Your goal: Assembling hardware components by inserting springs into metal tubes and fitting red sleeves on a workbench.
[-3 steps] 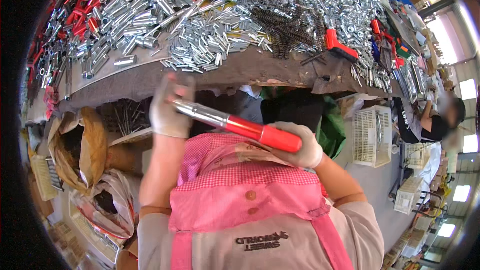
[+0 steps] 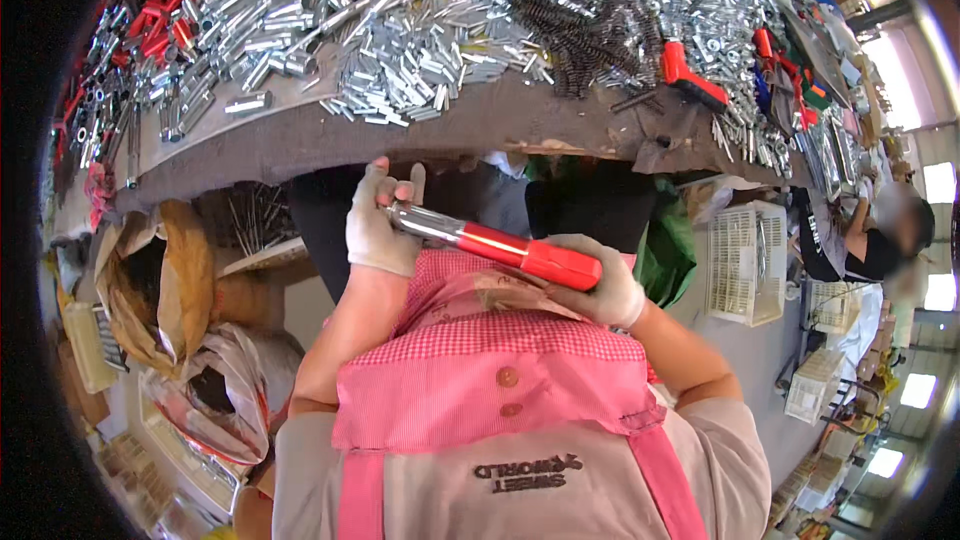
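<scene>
Left hand [image 2: 382,225], white-gloved: fingers [image 2: 372,185] curled shut round the bare metal end of the tool [image 2: 490,240]. Right hand [image 2: 608,292], also gloved: fingers wrapped shut under and round the red sleeve end. So the tool is held at both ends, slanting down from left to right, in front of the chest just above the pink checked apron [image 2: 480,360] and below the desk edge [image 2: 420,140].

Handling, as a judgement: rigid metal tube with a red plastic-looking sleeve, won't flex. Probably light to moderate for its length. Plated end looks smooth, so likely slippery (gloves help). Best hold is the red sleeve for grip, and the metal end near its tip for steadying or twisting. Not fragile.

Around it: desk is piled with loose silver tubes [image 2: 400,60], a dark clump of springs [image 2: 580,30], red parts at far left [image 2: 150,0], and another red-handled tool [image 2: 692,75] lying to the right. Brown paper sacks [image 2: 165,280] sit on the floor to the left, a white slatted crate [image 2: 745,260] to the right. Another person [image 2: 870,240] is at work far right, well apart.
</scene>
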{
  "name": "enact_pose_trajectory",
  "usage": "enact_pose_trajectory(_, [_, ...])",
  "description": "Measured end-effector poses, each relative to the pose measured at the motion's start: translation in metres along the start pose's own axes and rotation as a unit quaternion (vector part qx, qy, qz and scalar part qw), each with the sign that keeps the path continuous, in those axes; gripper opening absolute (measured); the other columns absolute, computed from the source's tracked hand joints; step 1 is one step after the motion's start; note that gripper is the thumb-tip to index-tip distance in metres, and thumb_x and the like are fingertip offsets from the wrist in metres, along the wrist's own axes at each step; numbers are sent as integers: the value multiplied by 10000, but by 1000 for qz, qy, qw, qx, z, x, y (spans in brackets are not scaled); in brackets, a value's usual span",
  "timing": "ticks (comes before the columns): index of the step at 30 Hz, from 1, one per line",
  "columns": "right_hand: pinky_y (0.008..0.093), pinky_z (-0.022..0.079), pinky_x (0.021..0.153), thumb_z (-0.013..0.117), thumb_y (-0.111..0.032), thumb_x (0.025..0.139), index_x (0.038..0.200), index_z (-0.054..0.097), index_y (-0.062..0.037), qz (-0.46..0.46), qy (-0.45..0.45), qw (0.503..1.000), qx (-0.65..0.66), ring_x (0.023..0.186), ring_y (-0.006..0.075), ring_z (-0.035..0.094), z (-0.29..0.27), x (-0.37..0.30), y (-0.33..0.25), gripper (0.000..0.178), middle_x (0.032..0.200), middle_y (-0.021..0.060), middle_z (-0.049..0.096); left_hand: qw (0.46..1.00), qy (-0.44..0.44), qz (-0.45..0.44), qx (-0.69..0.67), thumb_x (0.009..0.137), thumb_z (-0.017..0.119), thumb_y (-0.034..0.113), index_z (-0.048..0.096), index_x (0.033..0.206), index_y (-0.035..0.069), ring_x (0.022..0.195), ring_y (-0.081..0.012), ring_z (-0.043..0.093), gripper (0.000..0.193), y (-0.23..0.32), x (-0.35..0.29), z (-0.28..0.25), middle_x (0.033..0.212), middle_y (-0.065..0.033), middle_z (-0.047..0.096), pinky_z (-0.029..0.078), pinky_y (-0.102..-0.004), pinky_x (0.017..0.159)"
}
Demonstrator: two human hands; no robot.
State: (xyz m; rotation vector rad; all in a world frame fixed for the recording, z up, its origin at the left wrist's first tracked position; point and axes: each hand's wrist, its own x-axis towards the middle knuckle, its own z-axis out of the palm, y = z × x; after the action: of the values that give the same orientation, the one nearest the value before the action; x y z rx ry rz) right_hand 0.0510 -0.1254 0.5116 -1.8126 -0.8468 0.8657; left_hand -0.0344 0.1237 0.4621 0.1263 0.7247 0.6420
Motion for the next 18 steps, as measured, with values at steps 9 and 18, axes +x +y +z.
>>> enact_pose_trajectory(9, [448, 499, 643, 631, -288, 762, 1119, 543, -89, 61, -107, 917, -379, 753, 351, 633, 44, 37, 100, 418, 816, 191, 639, 830, 176, -309, 430, 815, 542, 115, 654, 943, 31, 832, -256, 592, 189, -179, 134, -172, 978, -113, 635, 480, -350, 742])
enact_pose_trajectory(18, [444, 500, 647, 650, -340, 752, 1148, 506, -70, 94, -157, 871, -455, 751, 342, 634, 57, 66, 153, 500, 821, 180, 641, 243, -346, -153, 893, 815, 575, 239, 647, 873, 89, 908, -227, 606, 176, -213, 195, -256, 1039, -80, 645, 468, -362, 786])
